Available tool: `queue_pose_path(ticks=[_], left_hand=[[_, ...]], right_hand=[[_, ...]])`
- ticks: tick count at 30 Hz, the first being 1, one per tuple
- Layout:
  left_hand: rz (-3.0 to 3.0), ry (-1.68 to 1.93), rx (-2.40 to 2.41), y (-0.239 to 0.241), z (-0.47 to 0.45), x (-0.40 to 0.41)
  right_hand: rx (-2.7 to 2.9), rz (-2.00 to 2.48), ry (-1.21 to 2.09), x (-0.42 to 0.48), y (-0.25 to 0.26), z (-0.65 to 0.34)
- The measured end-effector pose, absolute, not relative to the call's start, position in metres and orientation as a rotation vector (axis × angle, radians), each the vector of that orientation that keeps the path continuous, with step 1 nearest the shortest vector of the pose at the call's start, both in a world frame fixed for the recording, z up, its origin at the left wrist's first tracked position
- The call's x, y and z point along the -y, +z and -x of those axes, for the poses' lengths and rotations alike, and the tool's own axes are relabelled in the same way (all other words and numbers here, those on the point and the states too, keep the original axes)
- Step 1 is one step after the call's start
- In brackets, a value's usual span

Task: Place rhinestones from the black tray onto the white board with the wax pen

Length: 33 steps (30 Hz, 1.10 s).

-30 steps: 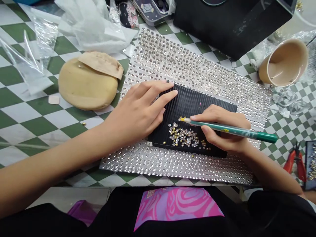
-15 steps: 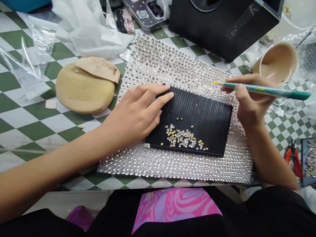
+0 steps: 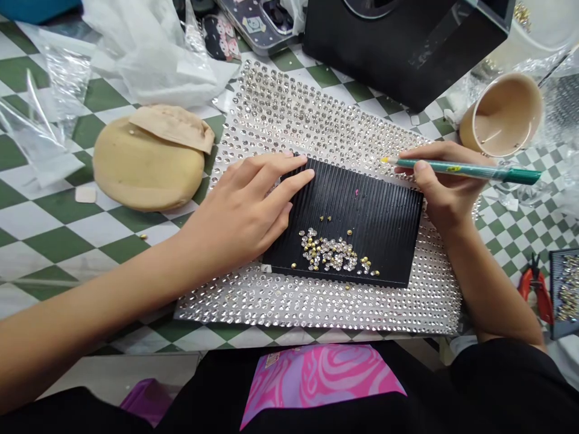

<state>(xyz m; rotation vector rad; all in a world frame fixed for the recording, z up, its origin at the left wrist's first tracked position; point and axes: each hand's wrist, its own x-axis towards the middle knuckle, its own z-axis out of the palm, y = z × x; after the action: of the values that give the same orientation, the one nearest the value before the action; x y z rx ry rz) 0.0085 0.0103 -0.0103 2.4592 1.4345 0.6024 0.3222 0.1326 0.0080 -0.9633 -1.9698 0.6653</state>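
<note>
Right now, the left hand [image 3: 257, 208] lies palm down at the left end of the black ridged tray [image 3: 357, 211], its fingers a little spread and two fingertips on the tray's top left edge. The right hand [image 3: 452, 187] pinches a green pen-like stick [image 3: 474, 172] between thumb and fingers, past the tray's top right corner. Its yellow tip points left, over the shiny sheet [image 3: 289, 301] that spreads out under the tray; I can't tell if the tip touches the sheet. Little clear and gold stones [image 3: 335, 253] sit in a messy pile along the tray's bottom edge. Some tiny marks are on the stick, and a small label is on the pink and purple patch [image 3: 325, 383] below the tray, but I can't read either one. Part of the tray's left side hides under the left hand. Far above the tray, the picture cuts off the big black box [image 3: 398, 54] and the starry case [image 3: 257, 30]. Right of the tray, another tray of stones [image 3: 567, 292] is cut off too.
</note>
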Motion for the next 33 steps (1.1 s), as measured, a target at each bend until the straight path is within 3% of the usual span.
queue_pose_path(ticks=[33], left_hand=[[-2.454,0.586,-1.450,-0.0143,-0.0065,-0.0106]], right_hand=[[2.002,0.938,0.645,-0.1343,0.0042,-0.3271]])
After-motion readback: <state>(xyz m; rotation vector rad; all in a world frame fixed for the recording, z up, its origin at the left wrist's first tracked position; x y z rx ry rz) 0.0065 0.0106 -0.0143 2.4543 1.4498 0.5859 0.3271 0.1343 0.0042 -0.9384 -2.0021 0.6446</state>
